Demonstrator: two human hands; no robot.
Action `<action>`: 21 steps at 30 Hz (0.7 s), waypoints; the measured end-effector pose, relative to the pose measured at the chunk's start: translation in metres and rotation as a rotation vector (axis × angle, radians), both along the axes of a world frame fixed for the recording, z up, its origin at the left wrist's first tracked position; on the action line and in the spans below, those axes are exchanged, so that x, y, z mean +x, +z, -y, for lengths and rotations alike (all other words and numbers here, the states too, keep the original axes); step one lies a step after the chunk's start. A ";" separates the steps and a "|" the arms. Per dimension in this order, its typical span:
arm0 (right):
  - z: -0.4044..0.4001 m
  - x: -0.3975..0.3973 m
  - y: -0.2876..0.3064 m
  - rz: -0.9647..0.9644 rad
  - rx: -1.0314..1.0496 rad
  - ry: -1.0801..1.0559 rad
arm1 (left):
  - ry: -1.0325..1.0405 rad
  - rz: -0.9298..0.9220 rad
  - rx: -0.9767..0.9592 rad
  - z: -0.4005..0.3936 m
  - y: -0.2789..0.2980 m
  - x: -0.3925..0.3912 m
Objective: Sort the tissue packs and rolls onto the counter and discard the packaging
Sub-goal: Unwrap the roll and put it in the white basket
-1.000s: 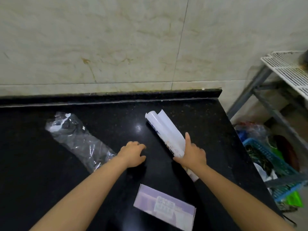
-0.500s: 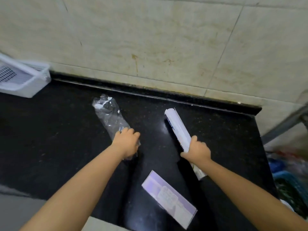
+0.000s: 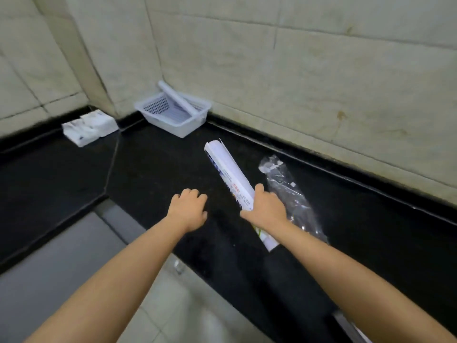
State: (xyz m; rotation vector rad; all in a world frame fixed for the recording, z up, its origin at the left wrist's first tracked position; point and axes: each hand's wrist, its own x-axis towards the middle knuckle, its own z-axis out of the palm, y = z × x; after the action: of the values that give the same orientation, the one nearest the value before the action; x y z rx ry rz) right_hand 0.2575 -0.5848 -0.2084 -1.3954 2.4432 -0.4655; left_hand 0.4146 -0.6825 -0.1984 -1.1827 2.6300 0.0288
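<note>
Since the earlier frame, left hand (image 3: 189, 210) has come off the clear plastic wrapper (image 3: 291, 194) and now hovers over the black desk (image 3: 153, 164), fingers curled, holding nothing. Right hand (image 3: 265, 210) keeps its grip on the white roll box (image 3: 228, 173), carried to the wrapper's left. View has swung left: white basket (image 3: 183, 127) with a roll (image 3: 176, 97) leaning in it, and tissue packs (image 3: 89, 127) by the wall corner, well apart from both hands. Flat purple pack no longer visible.
</note>
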 end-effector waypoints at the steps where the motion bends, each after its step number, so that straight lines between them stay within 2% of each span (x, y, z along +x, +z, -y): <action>1: 0.020 0.019 0.000 -0.010 0.010 0.024 | 0.013 0.005 0.000 0.019 0.000 0.024; 7: 0.128 0.118 0.000 0.015 0.060 0.073 | 0.144 0.006 -0.006 0.124 0.013 0.152; 11: 0.182 0.159 -0.003 -0.044 0.100 0.109 | 0.223 -0.016 0.016 0.173 0.012 0.206; 21: 0.274 0.165 -0.045 -0.130 0.213 0.172 | 0.258 -0.024 0.123 0.267 -0.031 0.242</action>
State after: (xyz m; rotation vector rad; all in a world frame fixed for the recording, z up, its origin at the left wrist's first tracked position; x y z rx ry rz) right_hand 0.4227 -0.8584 -0.2532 -1.5669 2.3603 -0.0749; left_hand 0.6566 -0.9500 -0.2297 -1.4762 2.4372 0.2497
